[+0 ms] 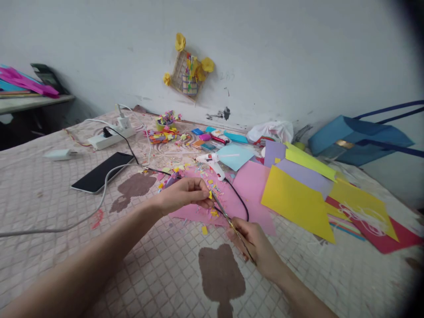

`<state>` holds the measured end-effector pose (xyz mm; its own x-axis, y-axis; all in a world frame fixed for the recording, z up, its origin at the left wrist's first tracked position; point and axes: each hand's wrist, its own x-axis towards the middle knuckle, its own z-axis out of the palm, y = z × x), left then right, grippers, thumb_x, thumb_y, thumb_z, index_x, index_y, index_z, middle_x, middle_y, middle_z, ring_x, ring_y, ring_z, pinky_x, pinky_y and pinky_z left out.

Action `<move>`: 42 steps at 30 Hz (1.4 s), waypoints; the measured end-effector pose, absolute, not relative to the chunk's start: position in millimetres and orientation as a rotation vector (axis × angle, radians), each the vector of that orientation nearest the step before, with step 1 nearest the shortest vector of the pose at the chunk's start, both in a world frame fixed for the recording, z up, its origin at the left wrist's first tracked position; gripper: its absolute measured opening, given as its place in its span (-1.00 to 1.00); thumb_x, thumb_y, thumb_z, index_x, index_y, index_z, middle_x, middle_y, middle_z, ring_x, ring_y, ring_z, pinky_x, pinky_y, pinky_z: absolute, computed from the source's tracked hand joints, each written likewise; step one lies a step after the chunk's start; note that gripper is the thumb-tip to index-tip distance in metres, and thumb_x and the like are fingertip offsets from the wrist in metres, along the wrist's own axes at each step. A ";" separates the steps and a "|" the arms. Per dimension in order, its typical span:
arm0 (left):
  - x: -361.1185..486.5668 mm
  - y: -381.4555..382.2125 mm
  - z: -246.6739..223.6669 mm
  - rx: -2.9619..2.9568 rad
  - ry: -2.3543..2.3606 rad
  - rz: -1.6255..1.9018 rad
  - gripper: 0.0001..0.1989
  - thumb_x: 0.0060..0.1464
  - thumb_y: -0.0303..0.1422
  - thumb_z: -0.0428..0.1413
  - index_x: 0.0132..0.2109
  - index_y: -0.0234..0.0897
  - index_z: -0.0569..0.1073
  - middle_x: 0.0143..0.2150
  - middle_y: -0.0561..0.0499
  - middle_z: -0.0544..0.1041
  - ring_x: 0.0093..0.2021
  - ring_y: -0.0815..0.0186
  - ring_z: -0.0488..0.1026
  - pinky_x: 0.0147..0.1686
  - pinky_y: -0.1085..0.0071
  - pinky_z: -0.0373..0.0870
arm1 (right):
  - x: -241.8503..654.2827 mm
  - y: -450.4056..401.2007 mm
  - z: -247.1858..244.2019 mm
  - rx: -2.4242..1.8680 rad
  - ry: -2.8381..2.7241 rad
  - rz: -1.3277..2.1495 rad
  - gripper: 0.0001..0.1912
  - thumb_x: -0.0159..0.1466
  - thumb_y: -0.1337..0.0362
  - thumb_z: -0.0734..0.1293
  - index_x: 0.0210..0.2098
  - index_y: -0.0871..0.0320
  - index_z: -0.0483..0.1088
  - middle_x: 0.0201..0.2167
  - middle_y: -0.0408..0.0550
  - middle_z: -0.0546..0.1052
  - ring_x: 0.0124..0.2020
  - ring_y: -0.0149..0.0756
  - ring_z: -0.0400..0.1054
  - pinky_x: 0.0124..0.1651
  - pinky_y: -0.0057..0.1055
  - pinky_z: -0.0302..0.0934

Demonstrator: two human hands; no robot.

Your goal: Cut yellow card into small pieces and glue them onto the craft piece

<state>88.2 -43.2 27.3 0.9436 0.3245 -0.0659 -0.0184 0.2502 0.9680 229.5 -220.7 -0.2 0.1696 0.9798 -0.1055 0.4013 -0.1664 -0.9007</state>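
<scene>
My left hand pinches a small piece of yellow paper between thumb and fingertips. In my right hand is a pair of scissors, its handles inside the curled fingers. The blades point up and left, their tips close beside the yellow piece; whether they touch it I cannot tell. Under and behind both hands lies a pink sheet strewn with small paper scraps. A loose yellow square rests on the tablecloth just below. The white glue gun sits beyond my left hand, its black cord running behind the scissors.
Coloured sheets, among them a yellow sheet, spread out on the right near a blue bag. A tablet, a power strip and several cables lie left. A bowl of paper flowers stands at the back by the wall.
</scene>
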 end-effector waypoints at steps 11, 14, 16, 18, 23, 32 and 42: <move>87.0 -42.2 24.0 1.262 0.279 0.176 -0.89 -0.03 -0.40 0.14 -0.40 -0.34 0.34 -0.39 -0.03 0.53 -0.34 0.39 0.50 -0.25 0.44 0.39 | 233.0 -222.9 6.5 -1.551 -1.204 1.243 -0.59 0.20 -0.06 0.15 -0.50 0.18 0.19 -0.74 -0.33 0.11 -0.73 -0.55 -0.05 -0.66 -0.57 -0.09; 86.8 -41.9 23.4 1.280 0.259 0.170 -0.89 -0.03 -0.40 0.14 -0.41 -0.34 0.35 -0.38 -0.04 0.54 -0.34 0.40 0.49 -0.25 0.44 0.39 | 234.6 -222.3 7.8 -1.580 -1.217 1.210 -0.57 0.19 -0.07 0.14 -0.52 0.18 0.19 -0.78 -0.34 0.10 -0.76 -0.56 -0.07 -0.68 -0.57 -0.12; 86.5 -41.3 22.9 1.288 0.256 0.164 -0.89 -0.03 -0.39 0.14 -0.41 -0.34 0.35 -0.38 -0.04 0.54 -0.35 0.40 0.49 -0.26 0.44 0.39 | 236.4 -222.3 7.8 -1.585 -1.239 1.200 -0.56 0.19 -0.08 0.13 -0.53 0.18 0.18 -0.79 -0.34 0.09 -0.77 -0.56 -0.08 -0.69 -0.57 -0.14; 86.3 -40.6 22.3 1.294 0.261 0.157 -0.88 -0.05 -0.39 0.15 -0.41 -0.34 0.36 -0.38 -0.04 0.54 -0.37 0.40 0.49 -0.27 0.44 0.39 | 238.5 -222.6 7.7 -1.582 -1.258 1.200 -0.56 0.20 -0.08 0.13 -0.54 0.17 0.17 -0.80 -0.34 0.08 -0.76 -0.56 -0.09 -0.69 -0.57 -0.15; 85.9 -39.4 20.6 1.294 0.250 0.125 -0.89 -0.05 -0.41 0.15 -0.40 -0.34 0.36 -0.36 -0.05 0.54 -0.34 0.39 0.50 -0.26 0.45 0.40 | 243.0 -224.2 7.1 -1.584 -1.286 1.208 -0.58 0.20 -0.06 0.13 -0.54 0.17 0.16 -0.78 -0.33 0.09 -0.73 -0.54 -0.07 -0.69 -0.58 -0.14; 85.6 -38.1 19.0 1.270 0.225 0.095 -0.93 -0.03 -0.44 0.13 -0.38 -0.34 0.37 -0.36 -0.04 0.54 -0.31 0.39 0.50 -0.25 0.46 0.40 | 245.7 -225.2 9.7 -1.597 -1.316 1.221 -0.57 0.19 -0.07 0.14 -0.56 0.16 0.12 -0.74 -0.32 0.08 -0.73 -0.55 -0.06 -0.69 -0.57 -0.18; 85.0 -38.0 19.2 1.276 0.228 0.088 -0.92 -0.04 -0.43 0.14 -0.39 -0.33 0.36 -0.36 -0.06 0.53 -0.31 0.37 0.49 -0.24 0.42 0.40 | 247.4 -226.3 10.1 -1.617 -1.342 1.213 -0.59 0.21 -0.03 0.14 -0.57 0.15 0.10 -0.75 -0.32 0.07 -0.73 -0.56 -0.07 -0.69 -0.58 -0.19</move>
